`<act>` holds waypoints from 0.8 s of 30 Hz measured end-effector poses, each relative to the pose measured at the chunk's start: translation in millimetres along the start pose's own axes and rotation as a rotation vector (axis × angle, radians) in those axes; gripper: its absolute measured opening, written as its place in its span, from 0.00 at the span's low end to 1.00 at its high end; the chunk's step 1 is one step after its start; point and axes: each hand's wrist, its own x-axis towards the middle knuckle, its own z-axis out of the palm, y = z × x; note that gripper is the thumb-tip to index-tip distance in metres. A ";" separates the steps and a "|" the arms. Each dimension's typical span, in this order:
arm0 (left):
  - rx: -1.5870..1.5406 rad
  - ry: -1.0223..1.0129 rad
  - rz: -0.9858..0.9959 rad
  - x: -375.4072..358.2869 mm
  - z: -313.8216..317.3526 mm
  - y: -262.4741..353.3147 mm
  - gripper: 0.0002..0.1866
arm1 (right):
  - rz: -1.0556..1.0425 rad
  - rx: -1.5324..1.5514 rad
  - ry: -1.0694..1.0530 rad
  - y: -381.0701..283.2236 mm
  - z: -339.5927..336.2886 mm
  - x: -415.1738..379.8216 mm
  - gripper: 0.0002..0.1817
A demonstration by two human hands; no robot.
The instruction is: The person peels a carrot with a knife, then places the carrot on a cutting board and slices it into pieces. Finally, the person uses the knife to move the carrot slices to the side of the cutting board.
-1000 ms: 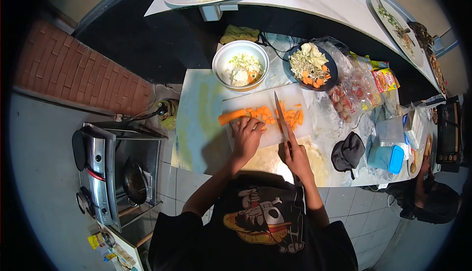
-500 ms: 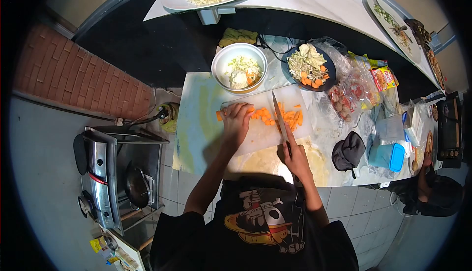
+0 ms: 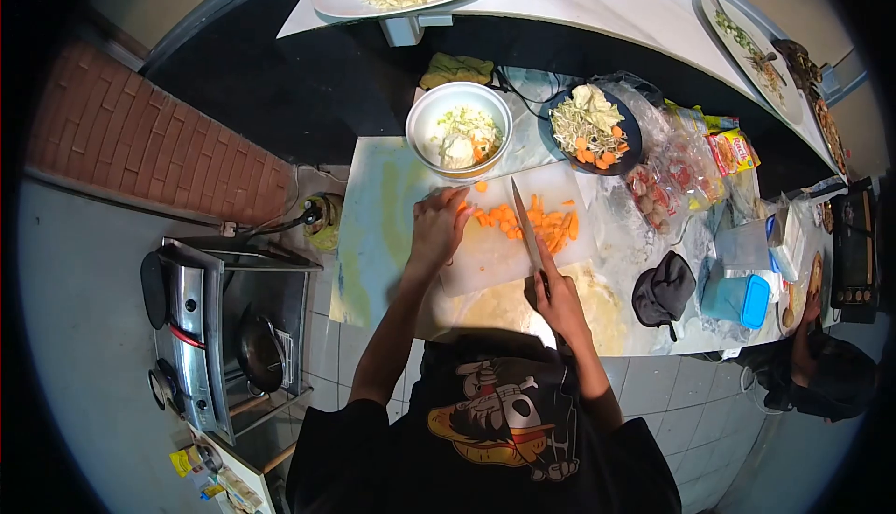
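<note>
My right hand [image 3: 560,301] grips a kitchen knife [image 3: 525,220] by its handle, the blade pointing away from me over the white cutting board [image 3: 485,273]. Cut carrot pieces [image 3: 555,225] lie on both sides of the blade, rounds to the left and sticks to the right. At the board's left edge, my left hand [image 3: 437,227] has its fingers curled over a piece of carrot [image 3: 462,206], mostly hidden under them. One carrot slice [image 3: 481,186] rests apart, just beyond those fingertips.
Behind the board stand a white bowl [image 3: 417,131] of shredded vegetables and a dark plate [image 3: 630,131] with sprouts and carrot slices. Plastic bags [image 3: 667,164], a black cap [image 3: 663,290] and a blue-lidded container [image 3: 754,301] sit rightward. Another person [image 3: 831,374] is at far right.
My left hand has drawn slightly left, and its fingers now cover more of the carrot. A carrot slice now shows apart near the fingertips. The knife has shifted slightly left.
</note>
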 end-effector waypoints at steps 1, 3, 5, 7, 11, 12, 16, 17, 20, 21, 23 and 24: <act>0.000 0.002 -0.003 2.5 1.1 0.6 0.21 | 0.005 -0.002 -0.006 0.2 0.7 0.0 0.38; 0.019 -0.010 0.056 8.5 3.0 4.4 0.23 | -0.004 0.005 -0.005 -0.5 1.2 -0.1 0.38; 0.028 -0.036 0.042 13.5 4.5 11.0 0.22 | -0.009 0.011 0.003 0.0 0.3 0.6 0.38; 0.038 -0.068 0.028 18.5 7.2 19.3 0.21 | 0.014 0.011 -0.004 0.9 0.9 0.7 0.38; 0.047 -0.034 0.000 24.4 22.3 20.2 0.17 | 0.007 0.008 0.011 1.1 0.5 0.8 0.38; 0.026 -0.044 0.002 26.2 22.1 20.9 0.17 | 0.022 0.006 0.004 -0.8 -0.5 0.7 0.38; 0.018 -0.114 -0.010 24.6 17.8 23.3 0.15 | 0.007 0.019 0.023 0.4 -0.1 1.2 0.39; -0.033 -0.060 0.014 24.0 17.0 22.6 0.14 | 0.007 0.019 0.021 -0.4 -0.4 0.8 0.39; -0.083 -0.015 0.029 20.3 4.2 21.1 0.16 | 0.018 0.023 0.004 -4.5 -2.8 -0.3 0.39; -0.082 -0.024 0.021 17.1 -3.2 19.7 0.18 | -0.018 0.037 0.025 -3.5 -1.1 -1.5 0.39; -0.010 -0.067 0.006 8.8 -17.2 13.4 0.19 | -0.058 0.052 0.043 -4.7 0.8 -4.1 0.40; 0.061 -0.110 -0.008 5.2 -22.6 9.2 0.20 | -0.073 0.087 0.009 -9.1 0.1 -5.7 0.40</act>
